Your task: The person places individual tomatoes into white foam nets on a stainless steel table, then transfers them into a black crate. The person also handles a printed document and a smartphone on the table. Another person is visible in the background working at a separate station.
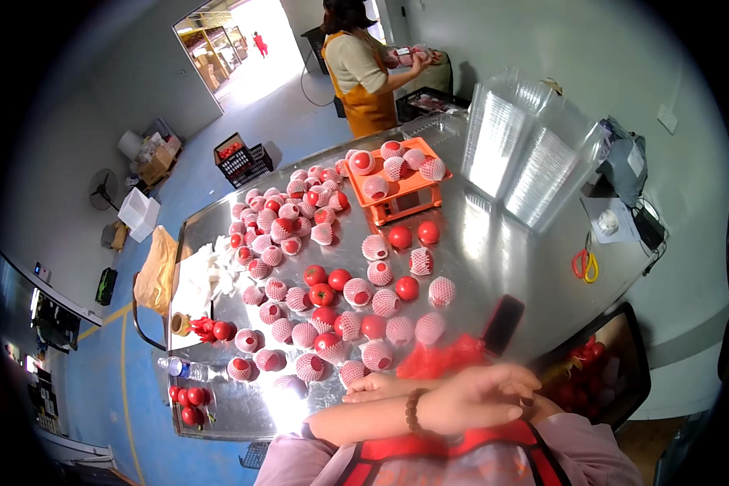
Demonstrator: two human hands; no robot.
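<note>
My forearms cross at the table's near edge. My left hand (477, 401), below a brown bead bracelet (412, 410), reaches over my right forearm with thumb and fingers apart and nothing visible in it. On the other side my right hand (367, 387) points left, partly hidden behind the left forearm, with its fingers loosely spread. Just beyond it stands a tomato in a foam net sleeve (352, 372). Several bare tomatoes (322, 294) and many sleeved ones (304, 334) cover the metal table (492, 255). Red netting (440, 358) and a dark phone (503, 325) lie beyond my hands.
Sleeved tomatoes sit on an orange scale (407, 182). Stacked clear plastic containers (522, 152) stand behind scissors (585, 262). A water bottle (191, 368) lies at left. A bin of tomatoes (638, 364) is at right. Across the table, a person (364, 73) holds a pack.
</note>
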